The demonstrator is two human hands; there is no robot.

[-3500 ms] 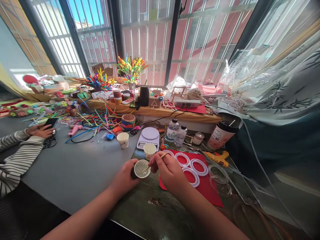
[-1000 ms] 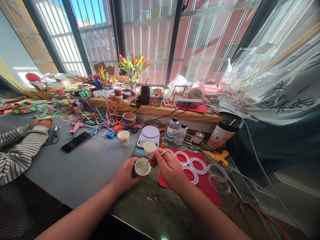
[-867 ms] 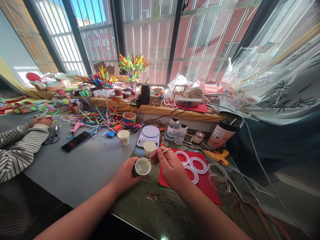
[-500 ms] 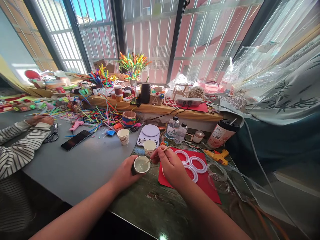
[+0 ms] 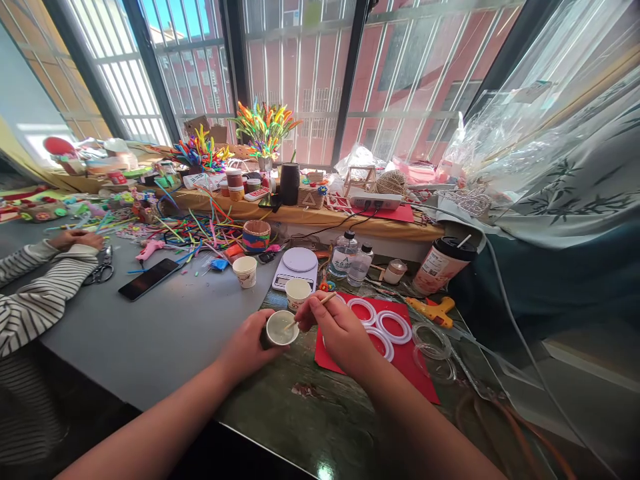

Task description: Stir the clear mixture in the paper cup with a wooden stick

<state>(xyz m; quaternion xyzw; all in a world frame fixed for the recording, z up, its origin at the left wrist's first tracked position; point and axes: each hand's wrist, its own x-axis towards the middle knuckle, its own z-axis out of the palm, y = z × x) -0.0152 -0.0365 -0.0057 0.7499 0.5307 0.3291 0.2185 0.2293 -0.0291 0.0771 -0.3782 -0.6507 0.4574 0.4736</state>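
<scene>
My left hand (image 5: 251, 345) is wrapped round a paper cup (image 5: 270, 339) that tilts toward me, a cloudy clear liquid (image 5: 281, 327) inside it. Between the fingers of my right hand (image 5: 333, 327) is a thin wooden stick (image 5: 327, 298), its lower end dipping into that liquid. Just behind the held cup stands another paper cup (image 5: 298, 293), close to my right fingers. White ring molds (image 5: 395, 327) lie on a red sheet (image 5: 414, 373) beside my right hand, which partly covers them. Clear rings (image 5: 433, 342) rest to the right of the sheet.
A white kitchen scale (image 5: 296, 267), two clear bottles (image 5: 344, 255) and a third paper cup (image 5: 245, 272) stand behind. A yellow glue gun (image 5: 435, 311) and a lidded drink cup (image 5: 443, 265) are at right. At left are a phone (image 5: 149, 280) and another person's hands (image 5: 77, 239).
The view has shifted slightly. The stick's tip sits at a slightly different spot inside the cup; both hands keep their holds.
</scene>
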